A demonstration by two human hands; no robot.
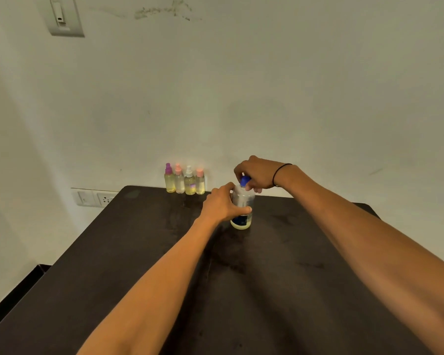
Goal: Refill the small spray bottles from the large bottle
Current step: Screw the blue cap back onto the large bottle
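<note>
The large clear bottle [242,198] stands upright on the dark table [215,278], with pale yellow liquid at its bottom and a dark label. My left hand [219,203] grips its body from the left. My right hand [258,174] pinches its blue cap [245,180] from above. Several small spray bottles [185,181] holding yellowish liquid stand in a row against the wall at the table's far edge: one with a purple top [168,169], two pink and one white.
A wall socket and switch plate [95,198] sits to the left of the table's far corner. Another switch plate [62,16] is high on the wall. The table's left edge drops off to a dark floor strip [23,285].
</note>
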